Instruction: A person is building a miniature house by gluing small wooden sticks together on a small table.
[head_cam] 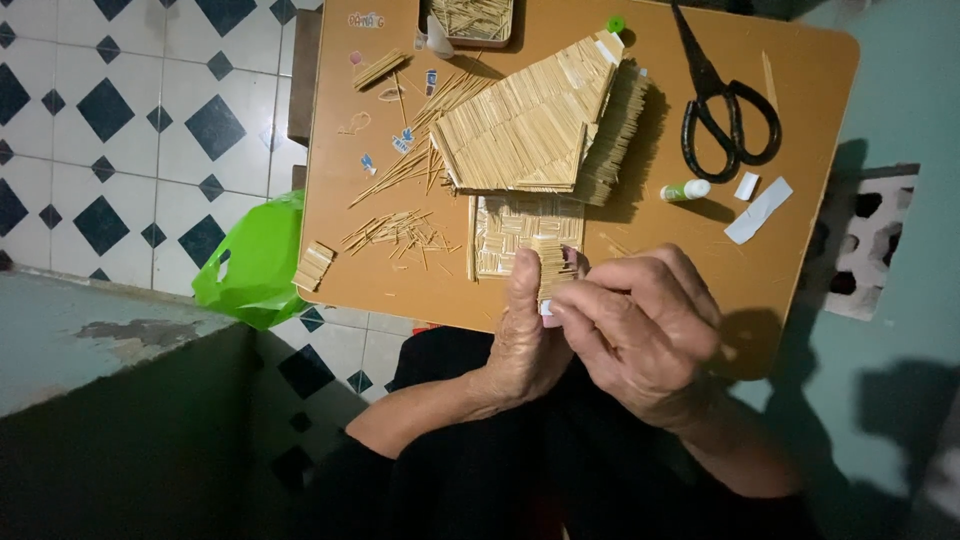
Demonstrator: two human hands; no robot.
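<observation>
Fingers of left hand point(528, 335) and right hand point(640, 330) both pinch small toothpick panel point(556, 268) at table point(800, 270) lower edge, frame center; bare tabletop right. Panel pale, ribbed, rectangular.

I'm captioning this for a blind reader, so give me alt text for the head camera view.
Seen from above, a person's left hand and right hand pinch a small strip of glued toothpicks at the near edge of a brown table. Behind it sit a toothpick model house, loose toothpicks, black scissors and a glue stick.
</observation>
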